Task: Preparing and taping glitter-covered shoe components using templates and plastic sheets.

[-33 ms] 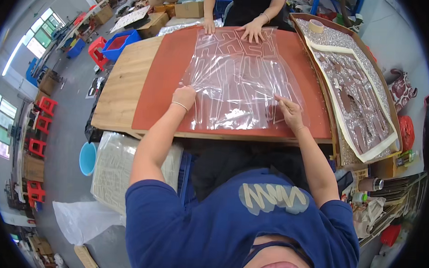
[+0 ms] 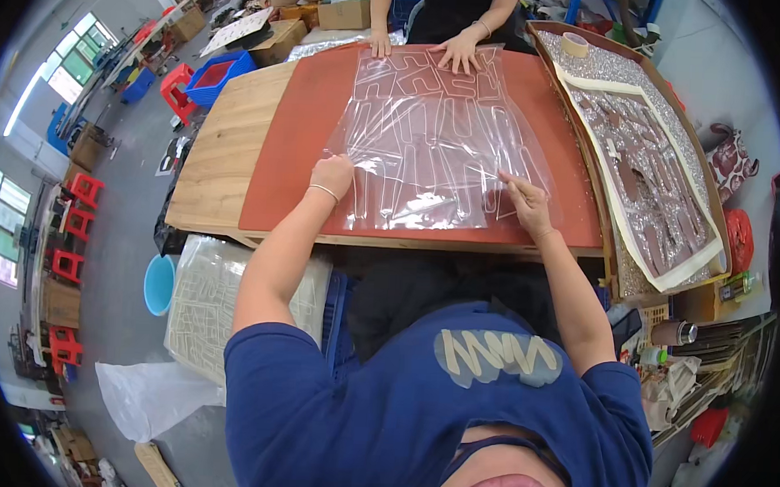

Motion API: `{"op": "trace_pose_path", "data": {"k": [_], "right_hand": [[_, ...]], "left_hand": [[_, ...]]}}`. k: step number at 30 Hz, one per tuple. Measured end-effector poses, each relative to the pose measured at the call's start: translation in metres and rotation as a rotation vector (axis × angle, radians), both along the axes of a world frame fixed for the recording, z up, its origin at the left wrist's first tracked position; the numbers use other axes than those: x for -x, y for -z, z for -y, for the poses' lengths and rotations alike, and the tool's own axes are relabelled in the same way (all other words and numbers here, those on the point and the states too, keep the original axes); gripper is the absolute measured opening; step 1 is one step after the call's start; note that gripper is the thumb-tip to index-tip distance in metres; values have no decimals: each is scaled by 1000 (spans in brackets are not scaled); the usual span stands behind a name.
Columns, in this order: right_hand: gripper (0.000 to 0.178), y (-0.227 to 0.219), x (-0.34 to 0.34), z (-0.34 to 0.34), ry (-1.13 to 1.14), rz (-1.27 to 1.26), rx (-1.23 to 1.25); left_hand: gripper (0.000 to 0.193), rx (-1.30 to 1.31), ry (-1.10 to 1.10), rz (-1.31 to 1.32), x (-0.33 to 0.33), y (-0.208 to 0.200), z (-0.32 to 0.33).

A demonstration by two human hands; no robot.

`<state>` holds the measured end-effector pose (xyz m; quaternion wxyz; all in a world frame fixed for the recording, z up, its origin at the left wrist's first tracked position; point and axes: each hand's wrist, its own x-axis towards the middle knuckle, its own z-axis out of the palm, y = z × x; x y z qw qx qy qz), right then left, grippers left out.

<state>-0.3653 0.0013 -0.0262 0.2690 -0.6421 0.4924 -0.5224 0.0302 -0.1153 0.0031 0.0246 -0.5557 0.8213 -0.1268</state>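
Observation:
A clear plastic sheet [image 2: 424, 149] with pale outlined shapes lies over the red-brown mat [image 2: 281, 152] on the table. My left hand [image 2: 333, 177] is closed on the sheet's left edge, its fingers wrapped in. On the right side, my right hand [image 2: 527, 204] pinches the other edge between thumb and fingers. Creases run across the sheet between my two hands, and light glares off its near part. Across the table a co-worker's hands [image 2: 457, 53] press flat on the far end of the sheet.
A tray of glittery silver material [image 2: 552, 49] stands at the right, with a white-framed panel [image 2: 633, 89] and a tape roll [image 2: 575, 45] on it. Left of the mat is bare wooden tabletop [image 2: 224, 149]. Below are stacked plastic sheets [image 2: 200, 300] and a light-blue bucket [image 2: 158, 286].
The sheet lies smoother, its outlines plainer and its near glare weaker. My left hand has shifted very slightly left; my right hand keeps its place.

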Motion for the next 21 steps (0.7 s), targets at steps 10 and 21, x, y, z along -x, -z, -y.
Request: {"op": "trace_pose_path", "data": {"k": [10,21], "right_hand": [[23,-1,5,-76,-92,-190,127],[27,-46,12,-182,-212,-45,89]], "left_hand": [[7,60,106,28,-18,11,-86],[10,-91,51,-67,-14,-61,-235]]}}
